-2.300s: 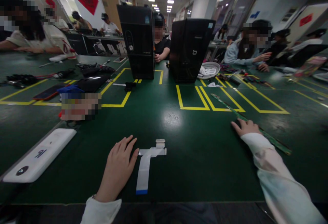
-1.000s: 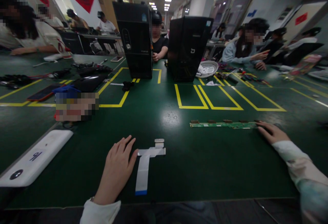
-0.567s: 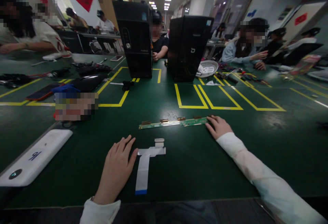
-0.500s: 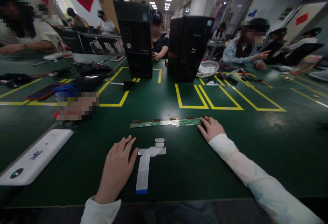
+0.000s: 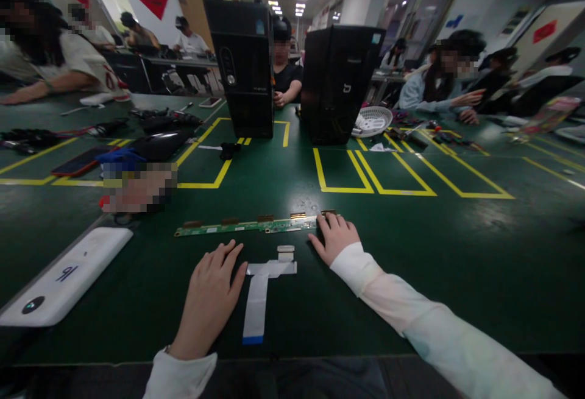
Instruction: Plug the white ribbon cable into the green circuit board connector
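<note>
A long, narrow green circuit board [image 5: 247, 227] with copper-coloured tabs along its far edge lies across the table in front of me. My right hand [image 5: 336, 237] has its fingers over the board's right end, the thumb on the near side. White flat ribbon cables [image 5: 256, 301] lie nearer to me, one with a blue end and one with a connector on a short piece. To their left, my left hand [image 5: 212, 289] rests on the table with fingers stretched out, the thumb close to the cable's left end and nothing held.
Two black computer towers [image 5: 240, 70] stand at the back. A white device [image 5: 68, 277] lies at left, near a blurred-out patch and dark cables [image 5: 159, 122]. Yellow tape [image 5: 347, 190] marks areas on the green table. A white basket [image 5: 372, 122] sits at right. Other people sit around.
My right hand has moved left, and the circuit board has slid left with it, so its left end now lies beyond my left hand. The left hand and ribbon cables stay put.
</note>
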The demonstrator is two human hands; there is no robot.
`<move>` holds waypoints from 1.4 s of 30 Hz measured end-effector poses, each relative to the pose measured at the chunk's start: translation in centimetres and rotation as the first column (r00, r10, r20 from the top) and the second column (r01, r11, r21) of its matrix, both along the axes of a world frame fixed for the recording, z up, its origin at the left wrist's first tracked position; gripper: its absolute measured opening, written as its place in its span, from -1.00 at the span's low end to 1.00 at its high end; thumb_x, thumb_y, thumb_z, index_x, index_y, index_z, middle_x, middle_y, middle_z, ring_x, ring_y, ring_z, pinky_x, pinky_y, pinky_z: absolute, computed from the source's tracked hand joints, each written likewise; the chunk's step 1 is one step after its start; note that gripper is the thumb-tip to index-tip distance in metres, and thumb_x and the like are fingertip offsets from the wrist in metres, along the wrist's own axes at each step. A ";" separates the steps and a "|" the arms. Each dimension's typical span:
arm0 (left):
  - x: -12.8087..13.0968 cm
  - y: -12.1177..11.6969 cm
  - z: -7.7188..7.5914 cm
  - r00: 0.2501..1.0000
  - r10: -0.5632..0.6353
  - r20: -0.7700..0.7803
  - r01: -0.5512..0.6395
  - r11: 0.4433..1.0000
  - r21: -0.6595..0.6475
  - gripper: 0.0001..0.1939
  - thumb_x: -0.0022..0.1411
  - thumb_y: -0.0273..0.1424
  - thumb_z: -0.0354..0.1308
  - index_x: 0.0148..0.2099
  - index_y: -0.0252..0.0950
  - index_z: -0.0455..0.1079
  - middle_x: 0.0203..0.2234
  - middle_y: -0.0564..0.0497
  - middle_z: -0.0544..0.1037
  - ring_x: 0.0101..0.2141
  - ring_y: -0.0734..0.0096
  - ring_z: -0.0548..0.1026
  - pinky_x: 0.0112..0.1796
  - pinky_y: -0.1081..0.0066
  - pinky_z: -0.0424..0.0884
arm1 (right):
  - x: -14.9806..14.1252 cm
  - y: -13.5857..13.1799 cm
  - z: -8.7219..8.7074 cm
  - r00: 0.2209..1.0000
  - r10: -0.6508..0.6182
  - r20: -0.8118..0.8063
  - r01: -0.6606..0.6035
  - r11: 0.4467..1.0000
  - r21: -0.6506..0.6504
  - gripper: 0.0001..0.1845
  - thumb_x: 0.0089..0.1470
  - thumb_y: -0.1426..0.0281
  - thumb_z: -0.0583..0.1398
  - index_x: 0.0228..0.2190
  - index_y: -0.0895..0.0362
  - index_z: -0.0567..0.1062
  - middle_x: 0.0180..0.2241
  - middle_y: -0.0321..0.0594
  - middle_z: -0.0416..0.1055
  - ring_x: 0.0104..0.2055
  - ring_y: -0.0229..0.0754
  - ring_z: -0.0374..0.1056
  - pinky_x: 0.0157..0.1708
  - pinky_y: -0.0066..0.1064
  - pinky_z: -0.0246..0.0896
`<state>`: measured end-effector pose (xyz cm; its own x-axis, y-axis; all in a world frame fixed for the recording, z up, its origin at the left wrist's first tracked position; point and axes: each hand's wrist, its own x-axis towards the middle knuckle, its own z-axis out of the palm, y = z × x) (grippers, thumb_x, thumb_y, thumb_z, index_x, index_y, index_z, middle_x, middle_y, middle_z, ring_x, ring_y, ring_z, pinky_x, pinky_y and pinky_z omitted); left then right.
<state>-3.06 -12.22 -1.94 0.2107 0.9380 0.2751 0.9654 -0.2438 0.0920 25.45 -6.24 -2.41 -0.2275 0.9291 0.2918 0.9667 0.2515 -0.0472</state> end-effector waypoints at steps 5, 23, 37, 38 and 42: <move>0.3 -0.1 0.1 1.000 0.011 -0.003 -0.011 1.000 0.004 -0.50 0.37 -0.20 -0.13 0.19 -0.38 0.32 0.15 -0.23 0.38 0.15 0.00 0.32 0.11 -0.01 0.29 | 1.5 1.0 -0.1 0.949 0.314 0.020 -0.315 0.948 0.037 -0.45 0.22 0.16 0.03 0.12 0.20 0.33 0.17 0.13 0.20 0.22 0.19 0.07 0.16 0.11 0.01; 7.6 2.9 3.7 0.777 -0.629 -0.018 0.618 0.769 -0.165 -0.55 0.34 -0.26 0.04 0.21 -0.32 0.26 0.12 -0.19 0.41 0.09 0.15 0.39 0.01 0.20 0.40 | 3.7 0.9 -0.9 0.862 0.497 -0.098 -0.502 0.865 -0.031 -0.46 0.25 0.19 0.04 0.17 0.20 0.29 0.20 0.07 0.18 0.24 0.04 0.09 0.19 -0.03 0.09; 8.2 2.5 3.0 0.832 -0.552 0.061 0.555 0.828 -0.084 -0.58 0.34 -0.27 0.01 0.14 -0.40 0.32 0.08 -0.22 0.46 0.08 0.16 0.43 0.05 0.17 0.40 | 3.8 0.6 -0.7 0.869 0.485 -0.099 -0.489 0.872 -0.028 -0.46 0.26 0.19 0.01 0.17 0.19 0.29 0.21 0.06 0.17 0.25 0.06 0.07 0.16 0.01 0.11; 8.2 2.5 2.9 0.833 -0.550 0.056 0.553 0.830 -0.078 -0.58 0.34 -0.27 0.02 0.14 -0.40 0.32 0.08 -0.22 0.46 0.08 0.15 0.43 0.05 0.17 0.40 | 3.7 0.6 -0.7 0.871 0.482 -0.096 -0.486 0.874 -0.023 -0.46 0.26 0.19 0.01 0.17 0.20 0.30 0.21 0.07 0.17 0.24 0.06 0.07 0.16 0.01 0.12; 8.3 2.6 2.7 0.848 -0.530 0.022 0.530 0.845 -0.075 -0.54 0.33 -0.25 0.03 0.15 -0.45 0.32 0.08 -0.25 0.46 0.09 0.12 0.42 0.06 0.18 0.40 | 3.7 0.5 -0.7 0.879 0.470 -0.084 -0.475 0.879 -0.050 -0.45 0.26 0.19 0.02 0.18 0.18 0.28 0.22 0.06 0.15 0.25 0.06 0.06 0.15 0.02 0.13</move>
